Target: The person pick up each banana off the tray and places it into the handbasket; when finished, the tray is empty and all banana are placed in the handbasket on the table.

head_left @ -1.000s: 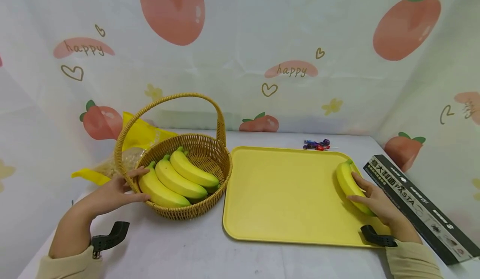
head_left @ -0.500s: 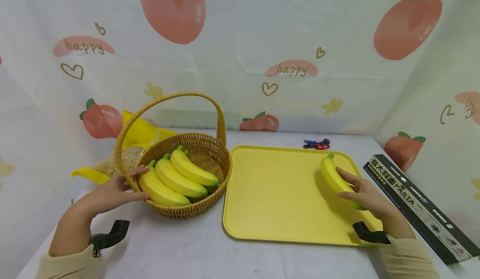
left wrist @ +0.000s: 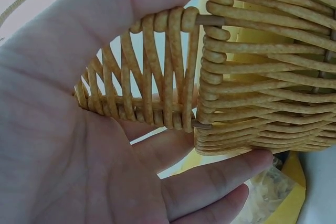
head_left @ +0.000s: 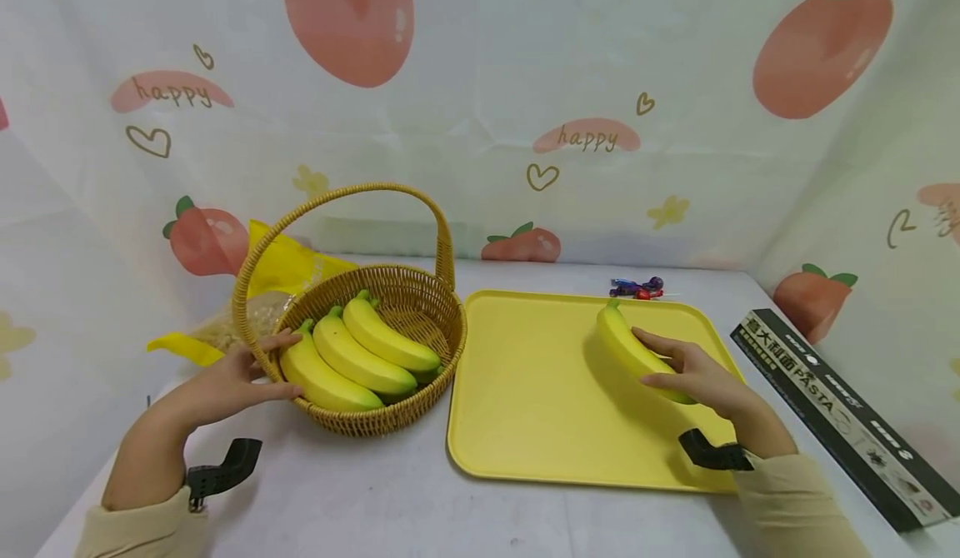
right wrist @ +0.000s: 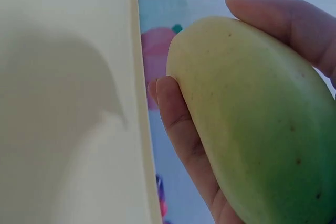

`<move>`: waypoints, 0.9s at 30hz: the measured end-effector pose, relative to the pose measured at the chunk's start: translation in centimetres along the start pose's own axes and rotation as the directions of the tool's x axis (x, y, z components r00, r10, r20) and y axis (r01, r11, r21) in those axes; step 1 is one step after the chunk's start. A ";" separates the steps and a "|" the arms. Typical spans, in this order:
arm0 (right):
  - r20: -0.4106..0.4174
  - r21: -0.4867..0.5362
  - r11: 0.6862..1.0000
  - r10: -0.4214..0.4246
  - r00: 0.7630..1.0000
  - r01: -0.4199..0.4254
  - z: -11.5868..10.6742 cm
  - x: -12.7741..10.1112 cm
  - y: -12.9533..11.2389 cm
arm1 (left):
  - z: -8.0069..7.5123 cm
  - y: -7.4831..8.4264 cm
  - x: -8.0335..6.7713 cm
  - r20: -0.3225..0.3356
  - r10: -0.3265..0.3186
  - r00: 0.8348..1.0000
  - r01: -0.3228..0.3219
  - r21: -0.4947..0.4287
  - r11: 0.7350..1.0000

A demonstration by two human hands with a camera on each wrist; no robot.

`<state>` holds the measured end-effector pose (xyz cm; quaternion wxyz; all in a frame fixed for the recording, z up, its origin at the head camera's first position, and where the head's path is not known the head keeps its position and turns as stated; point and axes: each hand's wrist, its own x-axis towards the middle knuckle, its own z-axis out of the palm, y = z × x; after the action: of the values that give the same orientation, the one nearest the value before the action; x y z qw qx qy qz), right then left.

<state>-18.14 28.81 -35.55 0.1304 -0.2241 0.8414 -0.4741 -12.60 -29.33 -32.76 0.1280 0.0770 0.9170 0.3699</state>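
Observation:
My right hand (head_left: 701,379) grips a yellow banana (head_left: 628,346) between thumb and fingers, holding it above the right half of a yellow tray (head_left: 525,391). In the right wrist view the banana's greenish end (right wrist: 252,114) fills the hand, and a shadow falls on the tray. On the left, my left hand (head_left: 225,387) holds a wicker basket (head_left: 360,423) at its near-left rim. Seen from the left wrist, thumb and fingers (left wrist: 210,177) go either side of the woven handle base (left wrist: 163,72). Several bananas (head_left: 360,350) lie side by side in the basket.
Behind the basket lies a yellow bag (head_left: 288,262) with a clear window. Small wrapped lollipops (head_left: 637,289) sit past the tray's back edge. A long black pasta box (head_left: 840,416) lies at an angle right of the tray. A printed cloth hangs behind the table.
My right hand has lifted the banana off the tray's right side and carried it leftward. The left hand keeps its hold on the basket.

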 end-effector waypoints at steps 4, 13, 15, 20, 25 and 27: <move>0.057 0.015 1.000 -0.028 0.998 0.027 0.6 1.2 -0.8 | 0.0 0.0 -0.1 0.000 0.004 1.000 -0.004 0.002 1.000; 0.202 -0.003 0.998 -0.066 0.977 0.068 2.1 4.3 -3.2 | 0.0 0.0 0.0 0.004 -0.009 1.000 0.009 0.008 1.000; 0.228 0.002 0.997 -0.072 0.971 0.073 2.5 5.0 -3.8 | 0.0 0.0 0.0 0.004 -0.007 1.000 0.007 0.007 1.000; 0.275 0.015 0.996 -0.086 0.958 0.085 3.6 6.4 -5.2 | 0.0 0.1 0.0 0.002 -0.003 1.000 0.003 0.011 1.000; 0.303 0.010 0.993 -0.116 0.946 0.118 4.9 7.7 -6.5 | 0.0 0.1 -0.1 0.007 -0.024 1.000 0.024 0.015 1.000; 0.311 0.003 0.991 -0.127 0.942 0.132 5.3 8.2 -7.0 | 0.0 0.1 -0.1 0.008 -0.028 1.000 0.028 0.012 1.000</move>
<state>-21.19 17.63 -32.34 0.2276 -0.3519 0.7982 -0.4328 -12.46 -29.32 -32.68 0.1366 0.0667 0.9196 0.3623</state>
